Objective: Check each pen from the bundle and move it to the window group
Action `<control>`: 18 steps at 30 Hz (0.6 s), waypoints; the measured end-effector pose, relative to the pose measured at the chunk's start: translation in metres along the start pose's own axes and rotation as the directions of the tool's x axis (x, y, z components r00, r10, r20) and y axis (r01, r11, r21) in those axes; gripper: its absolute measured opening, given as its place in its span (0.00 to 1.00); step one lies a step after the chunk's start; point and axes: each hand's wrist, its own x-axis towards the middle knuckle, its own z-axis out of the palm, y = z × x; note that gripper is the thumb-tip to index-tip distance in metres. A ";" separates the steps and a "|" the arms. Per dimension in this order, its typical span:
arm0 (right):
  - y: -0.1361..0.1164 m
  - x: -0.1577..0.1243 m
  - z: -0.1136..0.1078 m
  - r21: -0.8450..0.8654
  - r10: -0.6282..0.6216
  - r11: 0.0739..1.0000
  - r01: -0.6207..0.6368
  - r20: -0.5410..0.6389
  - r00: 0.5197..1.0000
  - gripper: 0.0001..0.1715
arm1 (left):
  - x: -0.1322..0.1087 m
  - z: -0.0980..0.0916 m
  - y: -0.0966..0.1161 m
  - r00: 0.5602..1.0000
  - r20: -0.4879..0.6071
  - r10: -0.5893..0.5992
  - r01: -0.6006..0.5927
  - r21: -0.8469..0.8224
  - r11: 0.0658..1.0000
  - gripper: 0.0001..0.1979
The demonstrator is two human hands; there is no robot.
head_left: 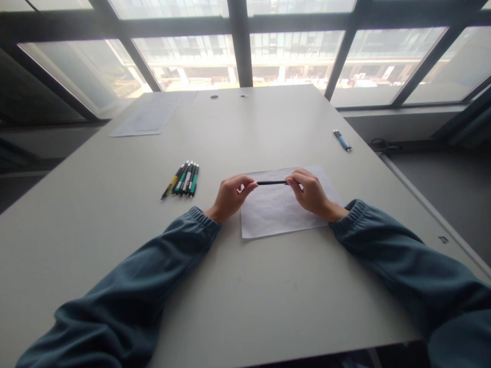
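Note:
A slim black pen [271, 182] is held level between my two hands, above a sheet of white paper [276, 217]. My left hand [233, 195] pinches its left end between thumb and fingers. At the other end, my right hand [309, 192] grips it the same way, and both pen tips are hidden by the fingers. Left of my left hand lies a row of several pens [183, 179] side by side, with yellow, green, white and black barrels.
The white table [245, 296] reaches to the windows. Blue pens [342, 140] lie near its right edge. More paper sheets [146, 116] rest at the far left. Two small round items [214, 97] sit by the far edge. A cable [383, 145] shows beyond the right side.

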 end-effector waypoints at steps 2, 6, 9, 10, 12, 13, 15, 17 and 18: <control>0.000 0.000 0.000 0.002 0.002 1.000 -0.002 -0.001 1.000 0.21 | 0.000 0.001 0.000 1.000 -0.018 0.008 -0.008 -0.009 1.000 0.18; 0.000 0.000 0.000 0.005 0.006 1.000 -0.006 0.000 1.000 0.21 | 0.000 0.002 0.000 0.999 -0.033 0.036 -0.037 -0.027 0.999 0.13; 0.000 0.000 0.000 0.002 0.003 1.000 -0.003 -0.001 1.000 0.20 | -0.001 0.002 -0.002 0.998 -0.033 0.061 -0.062 -0.048 0.997 0.08; 0.000 0.000 0.000 0.001 0.002 1.000 -0.002 0.000 1.000 0.20 | -0.001 0.002 -0.003 0.997 -0.033 0.066 -0.068 -0.055 0.996 0.07; 0.000 0.000 0.000 0.000 0.005 1.000 -0.005 0.003 1.000 0.20 | 0.000 0.003 -0.005 0.997 -0.028 0.066 -0.067 -0.063 0.996 0.07; 0.000 0.000 0.000 0.000 0.008 1.000 -0.008 0.005 1.000 0.20 | 0.000 0.003 -0.006 0.998 -0.016 0.059 -0.060 -0.064 0.996 0.08; 0.000 0.000 0.001 -0.001 0.013 1.000 -0.013 0.010 1.000 0.21 | 0.000 0.003 -0.008 0.998 0.036 0.043 -0.040 -0.062 0.997 0.13; 0.000 0.000 0.001 -0.003 0.014 1.000 -0.014 0.015 1.000 0.21 | 0.000 0.003 -0.010 0.995 0.096 0.033 -0.028 -0.053 0.998 0.23; 0.000 0.000 0.001 -0.003 0.012 1.000 -0.012 0.016 1.000 0.21 | 0.000 0.003 -0.010 0.993 0.116 0.029 -0.024 -0.047 0.999 0.28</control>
